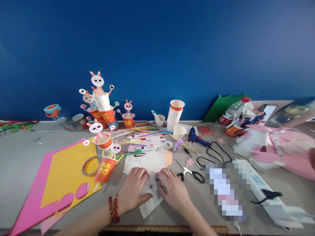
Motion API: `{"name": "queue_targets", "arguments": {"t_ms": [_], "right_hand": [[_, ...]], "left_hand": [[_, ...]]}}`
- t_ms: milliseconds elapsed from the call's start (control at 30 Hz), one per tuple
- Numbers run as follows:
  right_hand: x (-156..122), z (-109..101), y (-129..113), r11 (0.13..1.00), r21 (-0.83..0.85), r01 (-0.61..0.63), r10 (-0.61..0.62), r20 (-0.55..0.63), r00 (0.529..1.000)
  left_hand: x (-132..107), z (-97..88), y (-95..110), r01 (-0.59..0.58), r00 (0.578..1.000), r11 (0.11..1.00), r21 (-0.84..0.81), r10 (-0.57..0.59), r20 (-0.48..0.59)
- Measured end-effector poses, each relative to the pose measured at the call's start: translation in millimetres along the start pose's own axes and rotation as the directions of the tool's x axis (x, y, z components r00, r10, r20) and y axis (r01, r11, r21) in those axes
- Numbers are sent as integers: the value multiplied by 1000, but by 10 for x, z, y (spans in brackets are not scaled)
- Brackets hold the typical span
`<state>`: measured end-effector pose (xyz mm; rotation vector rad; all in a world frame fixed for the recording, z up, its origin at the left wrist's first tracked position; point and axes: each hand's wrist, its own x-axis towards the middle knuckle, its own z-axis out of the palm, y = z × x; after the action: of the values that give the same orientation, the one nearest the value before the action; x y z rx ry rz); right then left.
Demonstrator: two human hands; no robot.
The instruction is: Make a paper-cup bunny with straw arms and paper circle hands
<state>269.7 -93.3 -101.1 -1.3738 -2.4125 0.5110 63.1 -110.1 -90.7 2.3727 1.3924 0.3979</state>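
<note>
A white sheet of paper [148, 207] with small purple marks lies at the table's front middle. My left hand [135, 186] rests on its left side, fingers laid over the paper and thumb stretched out. On the right side, my right hand [173, 188] presses down with bent fingers, thumb and forefinger apart around one purple mark [157, 179]. Another purple mark [151, 186] shows between the hands. Black-handled scissors [188, 172] lie open just beyond my right hand. A paper-cup bunny [106, 168] leans left of my left hand.
Several bunny cups [103, 101] stand at back left, near yellow card [71, 164] and a tape roll [85, 167]. Colored sticks and markers [147, 139] spread behind the paper. A blue glue gun [199, 139], its cable, a power strip [268, 200] and stacked cups [251, 141] occupy the right.
</note>
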Motion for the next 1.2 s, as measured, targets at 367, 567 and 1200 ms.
{"name": "queue_targets", "arguments": {"t_ms": [367, 567, 1200], "right_hand": [[93, 53, -47, 997, -80, -18, 23, 56, 998], [77, 76, -43, 999, -51, -14, 16, 28, 999], [46, 167, -14, 999, -35, -14, 13, -30, 999]], "left_hand": [[84, 60, 52, 18, 1000, 999, -33, -19, -25], [191, 76, 32, 24, 999, 999, -47, -25, -30], [203, 132, 64, 18, 999, 999, -38, -19, -31]]}}
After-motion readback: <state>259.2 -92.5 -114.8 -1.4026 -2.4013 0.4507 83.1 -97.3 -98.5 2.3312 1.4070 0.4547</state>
